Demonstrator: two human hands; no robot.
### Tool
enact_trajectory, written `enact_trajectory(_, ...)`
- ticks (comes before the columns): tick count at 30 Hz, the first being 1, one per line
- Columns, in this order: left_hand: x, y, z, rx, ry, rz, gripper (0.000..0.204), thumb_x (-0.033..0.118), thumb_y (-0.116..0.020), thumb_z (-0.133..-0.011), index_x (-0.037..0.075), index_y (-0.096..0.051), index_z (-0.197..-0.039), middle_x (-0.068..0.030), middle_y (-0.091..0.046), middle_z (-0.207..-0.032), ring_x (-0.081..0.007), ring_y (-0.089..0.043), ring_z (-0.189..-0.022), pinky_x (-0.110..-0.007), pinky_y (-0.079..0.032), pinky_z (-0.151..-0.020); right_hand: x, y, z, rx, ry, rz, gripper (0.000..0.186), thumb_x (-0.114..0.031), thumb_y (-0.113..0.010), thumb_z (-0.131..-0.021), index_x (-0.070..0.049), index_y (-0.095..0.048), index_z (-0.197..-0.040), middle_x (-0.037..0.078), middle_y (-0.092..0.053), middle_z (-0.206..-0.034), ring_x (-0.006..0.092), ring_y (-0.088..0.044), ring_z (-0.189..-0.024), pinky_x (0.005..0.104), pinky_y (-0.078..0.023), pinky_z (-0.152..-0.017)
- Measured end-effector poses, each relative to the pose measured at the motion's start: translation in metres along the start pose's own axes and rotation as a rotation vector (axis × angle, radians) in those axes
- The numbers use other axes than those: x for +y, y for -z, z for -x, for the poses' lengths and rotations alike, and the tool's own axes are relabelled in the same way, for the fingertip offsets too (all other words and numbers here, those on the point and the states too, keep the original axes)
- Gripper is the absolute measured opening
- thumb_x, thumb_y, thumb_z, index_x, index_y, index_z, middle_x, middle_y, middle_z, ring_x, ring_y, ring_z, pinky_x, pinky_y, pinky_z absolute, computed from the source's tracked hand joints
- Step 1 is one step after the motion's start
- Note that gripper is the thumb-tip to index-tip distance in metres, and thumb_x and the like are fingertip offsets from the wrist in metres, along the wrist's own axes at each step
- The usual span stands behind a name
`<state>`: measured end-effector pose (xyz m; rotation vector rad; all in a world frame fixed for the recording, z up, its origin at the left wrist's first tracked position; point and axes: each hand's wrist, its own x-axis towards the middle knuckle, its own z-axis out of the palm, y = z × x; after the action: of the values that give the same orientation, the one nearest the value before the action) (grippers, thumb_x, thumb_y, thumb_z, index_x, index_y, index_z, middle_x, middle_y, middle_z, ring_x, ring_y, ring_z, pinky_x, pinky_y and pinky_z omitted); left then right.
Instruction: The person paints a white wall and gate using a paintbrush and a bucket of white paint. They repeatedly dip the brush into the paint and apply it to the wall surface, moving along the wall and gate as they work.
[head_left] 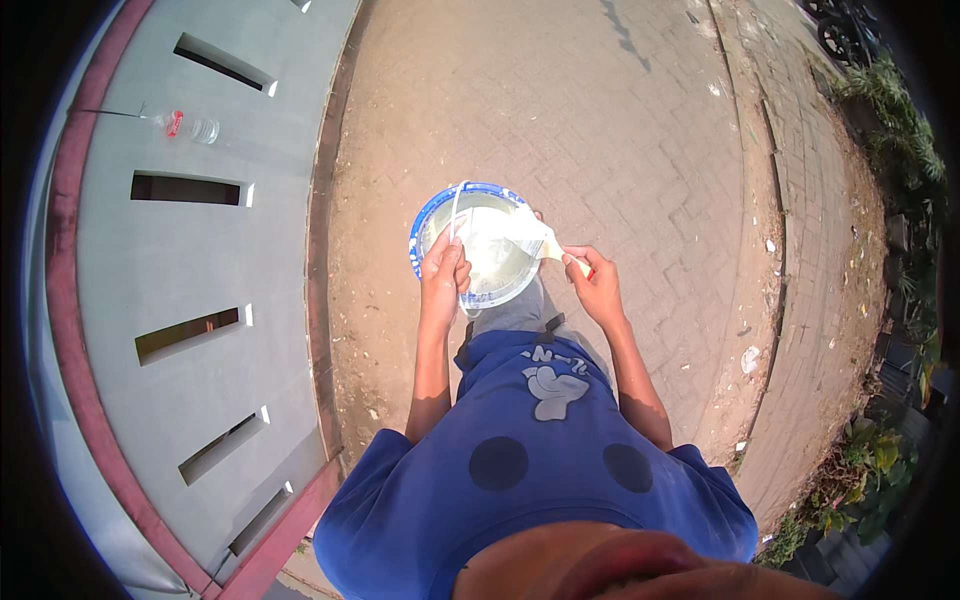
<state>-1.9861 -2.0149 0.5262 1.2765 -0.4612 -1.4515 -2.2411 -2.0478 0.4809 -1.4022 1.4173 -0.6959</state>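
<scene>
My left hand (444,276) is closed around the pale handle (456,205) of a paint bucket, keeping it in front of my body. The bucket has a blue rim (417,238) splashed with white, and white paint (492,262) lies inside. In my right hand (598,288) is a paintbrush (549,243), its light handle pinched between thumb and fingers, with some red near the grip. White-coated bristles reach over the bucket's right side; whether they touch the rim, I cannot tell.
A grey wall (200,265) with slot openings and dark red trim (70,215) runs along the left. On it hangs a clear plastic bottle (204,130). Paving (640,130) stretches ahead. Plants (895,115) line the right, with a motorbike (838,38) at the far right.
</scene>
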Motion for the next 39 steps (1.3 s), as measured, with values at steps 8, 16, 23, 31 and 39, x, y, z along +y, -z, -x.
enact_trajectory(8, 0.125, -0.109, -0.241, -0.155, -0.020, 0.092, 0.048, 0.018, -0.047, -0.107, 0.004, -0.041, -0.152, 0.0092, -0.027, -0.070, -0.0004, -0.024, -0.053, -0.018, -0.019, -0.044, -0.081, 0.087, -0.247, -0.180, -0.077, -0.078, 0.028, -0.020, -0.061, -0.098, -0.002, -0.069, -0.118, 0.003, -0.069, -0.079, 0.0104, -0.062, -0.075, 0.0291, -0.049, -0.070)
enact_trajectory(16, 0.221, -0.167, -0.493, -0.225, -0.094, 0.184, 0.055, 0.019, -0.047, -0.106, 0.008, -0.031, -0.158, 0.0072, -0.029, -0.072, -0.0008, -0.022, -0.052, -0.018, -0.018, -0.045, -0.120, 0.109, -0.524, -0.135, -0.088, -0.277, 0.026, -0.025, -0.059, -0.101, -0.005, -0.067, -0.115, -0.002, -0.062, -0.078, 0.0092, -0.056, -0.073, 0.0284, -0.047, -0.071)
enact_trajectory(23, 0.330, -0.211, -0.703, -0.254, -0.103, 0.309, 0.062, 0.016, -0.048, -0.105, 0.014, -0.023, -0.161, 0.0066, -0.033, -0.074, -0.0016, -0.025, -0.053, -0.018, -0.021, -0.046, -0.192, 0.121, -0.786, -0.264, -0.035, -0.248, 0.028, -0.026, -0.057, -0.102, -0.004, -0.066, -0.116, 0.000, -0.061, -0.079, 0.0103, -0.057, -0.077, 0.0285, -0.047, -0.073)
enact_trajectory(31, 0.436, -0.220, -0.919, -0.077, -0.183, 0.251, 0.054, 0.018, -0.047, -0.106, 0.008, -0.033, -0.157, 0.0071, -0.029, -0.070, -0.0011, -0.023, -0.051, -0.019, -0.018, -0.044, -0.277, 0.131, -1.047, -0.335, 0.036, 0.066, 0.032, -0.025, -0.055, -0.102, 0.000, -0.070, -0.116, 0.005, -0.066, -0.079, 0.0137, -0.061, -0.078, 0.0323, -0.049, -0.077)
enact_trajectory(39, 0.534, -0.248, -1.167, 0.021, -0.117, 0.059, 0.047, 0.018, -0.048, -0.106, 0.005, -0.043, -0.151, 0.0094, -0.030, -0.069, 0.0000, -0.025, -0.051, -0.019, -0.018, -0.044, -0.349, 0.116, -1.312, -0.360, 0.103, 0.513, 0.044, -0.039, -0.054, -0.100, -0.001, -0.074, -0.103, 0.022, -0.068, -0.080, 0.0363, -0.067, -0.078, 0.0431, -0.051, -0.074)
